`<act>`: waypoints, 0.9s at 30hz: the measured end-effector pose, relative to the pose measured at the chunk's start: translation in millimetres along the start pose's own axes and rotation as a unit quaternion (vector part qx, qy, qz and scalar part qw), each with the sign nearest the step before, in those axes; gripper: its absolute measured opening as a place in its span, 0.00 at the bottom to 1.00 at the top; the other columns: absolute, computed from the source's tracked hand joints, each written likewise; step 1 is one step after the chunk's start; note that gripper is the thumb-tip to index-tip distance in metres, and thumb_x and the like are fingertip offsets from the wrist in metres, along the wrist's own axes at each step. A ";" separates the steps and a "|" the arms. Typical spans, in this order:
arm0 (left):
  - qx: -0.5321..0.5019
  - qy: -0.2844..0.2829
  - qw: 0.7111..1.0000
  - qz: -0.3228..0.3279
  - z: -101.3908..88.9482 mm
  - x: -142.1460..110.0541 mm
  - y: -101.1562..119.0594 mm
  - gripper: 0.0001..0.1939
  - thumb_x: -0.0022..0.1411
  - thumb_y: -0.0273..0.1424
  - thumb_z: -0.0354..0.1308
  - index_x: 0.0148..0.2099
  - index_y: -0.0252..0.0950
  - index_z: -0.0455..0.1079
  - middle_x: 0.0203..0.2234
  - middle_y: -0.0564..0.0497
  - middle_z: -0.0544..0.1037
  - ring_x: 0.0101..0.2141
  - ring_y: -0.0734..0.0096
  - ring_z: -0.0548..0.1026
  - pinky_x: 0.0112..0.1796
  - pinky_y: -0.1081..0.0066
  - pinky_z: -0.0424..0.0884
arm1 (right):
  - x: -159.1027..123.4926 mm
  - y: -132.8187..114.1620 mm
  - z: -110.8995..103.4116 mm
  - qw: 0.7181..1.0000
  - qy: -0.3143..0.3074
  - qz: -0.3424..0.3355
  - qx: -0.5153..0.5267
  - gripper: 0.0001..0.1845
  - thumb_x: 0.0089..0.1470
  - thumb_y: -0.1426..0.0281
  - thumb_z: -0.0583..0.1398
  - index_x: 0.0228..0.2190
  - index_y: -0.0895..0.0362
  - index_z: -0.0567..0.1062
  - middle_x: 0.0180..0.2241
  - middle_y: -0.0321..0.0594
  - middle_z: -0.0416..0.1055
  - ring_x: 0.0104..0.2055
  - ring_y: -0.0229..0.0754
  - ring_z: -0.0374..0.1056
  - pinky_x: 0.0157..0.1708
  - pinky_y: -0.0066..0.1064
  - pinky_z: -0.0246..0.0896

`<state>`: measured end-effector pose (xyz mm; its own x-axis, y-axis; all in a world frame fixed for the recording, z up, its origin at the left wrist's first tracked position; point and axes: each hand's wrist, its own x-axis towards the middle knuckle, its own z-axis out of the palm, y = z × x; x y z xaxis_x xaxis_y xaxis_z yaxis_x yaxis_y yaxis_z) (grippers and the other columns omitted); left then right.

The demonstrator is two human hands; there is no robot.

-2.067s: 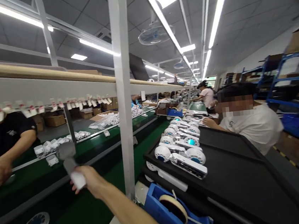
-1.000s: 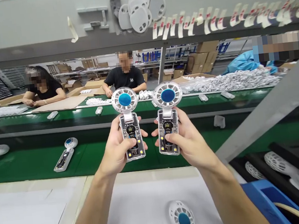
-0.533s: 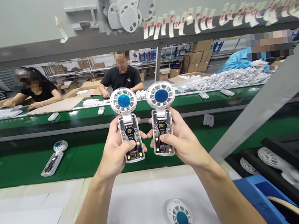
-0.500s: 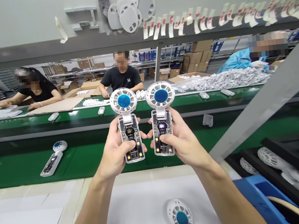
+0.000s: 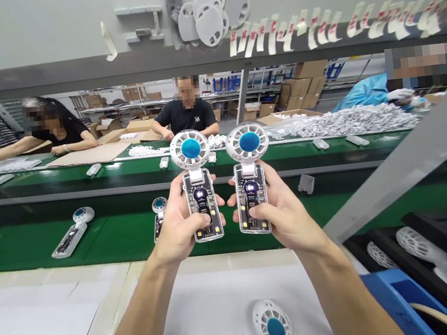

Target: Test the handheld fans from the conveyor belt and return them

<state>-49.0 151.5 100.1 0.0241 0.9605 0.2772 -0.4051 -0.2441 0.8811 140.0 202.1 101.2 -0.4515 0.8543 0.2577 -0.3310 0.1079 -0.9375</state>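
Note:
My left hand [image 5: 177, 228] grips a small handheld fan [image 5: 197, 183] with a clear body, white round head and blue hub, held upright. My right hand [image 5: 288, 214] grips a second, matching fan [image 5: 250, 178] right beside it. Both thumbs press on the fans' fronts, where small lights glow. The two fans are held side by side above the near edge of the green conveyor belt [image 5: 111, 238]. A third fan [image 5: 272, 326] lies on the white work surface [image 5: 207, 318] below my hands.
Two more fans [image 5: 71, 234] [image 5: 158, 211] lie on the belt to the left. A blue bin [image 5: 405, 297] and black trays with fan parts [image 5: 419, 243] sit at right. A slanted metal post [image 5: 399, 170] crosses the right. People work across the far belt.
Two seconds ago I looked right with one arm stretched out; now both hands hold fans up. In the last second the displays changed colour, and another fan came along the belt behind my left hand.

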 end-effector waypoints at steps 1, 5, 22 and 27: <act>-0.001 -0.001 1.000 0.000 0.2 0.2 -0.3 0.39 0.49 0.24 0.67 0.61 0.41 0.55 0.37 0.49 0.78 0.27 0.63 0.79 0.26 0.68 0.76 | 0.1 0.1 0.0 1.000 0.003 0.003 -0.003 0.47 0.45 0.76 0.64 0.64 0.45 0.55 0.49 0.40 0.73 0.40 0.44 0.76 0.32 0.35 0.77; -0.008 -0.002 1.000 -0.012 1.8 0.8 -1.3 0.39 0.52 0.27 0.67 0.62 0.42 0.53 0.37 0.48 0.78 0.28 0.63 0.80 0.27 0.66 0.77 | 1.0 1.4 -0.6 1.000 0.005 -0.002 0.012 0.42 0.49 0.73 0.65 0.62 0.45 0.58 0.53 0.42 0.71 0.41 0.45 0.76 0.32 0.37 0.78; -0.039 0.012 0.999 -0.018 2.8 4.5 -6.5 0.35 0.53 0.26 0.65 0.60 0.40 0.54 0.35 0.49 0.78 0.26 0.64 0.79 0.25 0.68 0.75 | 2.0 5.4 -5.7 1.000 -0.001 -0.006 0.017 0.39 0.50 0.72 0.64 0.62 0.42 0.60 0.53 0.42 0.72 0.42 0.46 0.76 0.31 0.38 0.79; -0.047 0.016 0.999 -0.019 3.5 4.5 -8.8 0.36 0.53 0.26 0.65 0.61 0.40 0.54 0.36 0.49 0.78 0.26 0.64 0.79 0.25 0.67 0.75 | 3.7 9.5 -4.5 1.000 0.005 -0.026 0.009 0.39 0.51 0.72 0.65 0.62 0.44 0.59 0.52 0.42 0.72 0.42 0.45 0.76 0.32 0.38 0.79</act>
<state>-42.1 157.5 94.9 0.0122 0.9730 0.2304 -0.4880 -0.1953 0.8507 138.9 208.6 92.2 -0.4255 0.8526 0.3033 -0.3678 0.1433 -0.9188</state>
